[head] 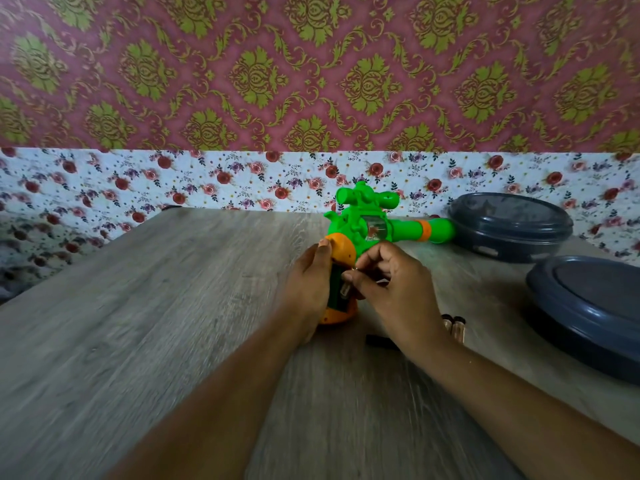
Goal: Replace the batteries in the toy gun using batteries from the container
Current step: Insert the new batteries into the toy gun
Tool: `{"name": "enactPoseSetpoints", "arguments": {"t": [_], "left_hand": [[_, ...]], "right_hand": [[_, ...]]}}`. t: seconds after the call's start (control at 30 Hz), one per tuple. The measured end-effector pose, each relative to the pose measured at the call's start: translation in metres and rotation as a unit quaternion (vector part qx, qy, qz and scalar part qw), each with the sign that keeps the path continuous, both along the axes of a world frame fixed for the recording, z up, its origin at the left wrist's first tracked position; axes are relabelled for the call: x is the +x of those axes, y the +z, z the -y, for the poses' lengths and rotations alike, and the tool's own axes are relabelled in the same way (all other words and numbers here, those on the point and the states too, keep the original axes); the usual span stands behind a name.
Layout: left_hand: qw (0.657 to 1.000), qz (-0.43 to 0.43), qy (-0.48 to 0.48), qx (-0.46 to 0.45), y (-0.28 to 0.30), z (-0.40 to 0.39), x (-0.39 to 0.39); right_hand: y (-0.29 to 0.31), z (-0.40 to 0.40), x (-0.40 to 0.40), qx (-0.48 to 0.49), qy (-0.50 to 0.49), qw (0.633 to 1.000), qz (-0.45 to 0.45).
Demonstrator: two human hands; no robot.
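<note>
The right hand point(394, 289) has its thumb and forefinger pinched together on 1 small battery point(346, 289), held at the open slot in the grip of the toy gun point(367, 223); its other fingers curl loosely above. The left hand point(308, 282) wraps the orange grip from the left side, thumb pressed on the rounded top of the grip, fingers hidden behind it. The gun – green body, orange grip and 1 orange band on the barrel – stands grip-down on the wooden table point(138, 323), barrel pointing right, its tip just beside the far container. Behind the right wrist, 2 batteries point(454, 323) lie side by side on the table, partly hidden, and 1 small black piece point(381, 341) lies just in front of them, too blurred to identify. On the right sit 2 dark grey round pieces – 1 container point(509, 230) at the back against the wall and 1 lid or second container point(588, 317) nearer the table's edge; which is which I cannot tell. Floral wallpaper point(173, 181) runs behind the table.
</note>
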State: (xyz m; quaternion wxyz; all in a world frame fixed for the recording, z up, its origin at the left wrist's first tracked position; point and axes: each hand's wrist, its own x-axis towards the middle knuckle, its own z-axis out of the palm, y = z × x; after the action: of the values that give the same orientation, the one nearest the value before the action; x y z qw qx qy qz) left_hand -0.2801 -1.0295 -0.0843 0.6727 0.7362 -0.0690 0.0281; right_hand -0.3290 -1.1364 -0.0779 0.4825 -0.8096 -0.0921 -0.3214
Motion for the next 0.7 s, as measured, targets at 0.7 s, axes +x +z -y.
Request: {"name": "enactPoseSetpoints", "arguments": {"t": [0.7], "left_hand": [[1.0, -0.02, 0.008, -0.018, -0.001, -0.002, 0.001]], "right_hand": [[-0.003, -0.002, -0.008, -0.23, -0.007, 0.973, -0.01]]}}
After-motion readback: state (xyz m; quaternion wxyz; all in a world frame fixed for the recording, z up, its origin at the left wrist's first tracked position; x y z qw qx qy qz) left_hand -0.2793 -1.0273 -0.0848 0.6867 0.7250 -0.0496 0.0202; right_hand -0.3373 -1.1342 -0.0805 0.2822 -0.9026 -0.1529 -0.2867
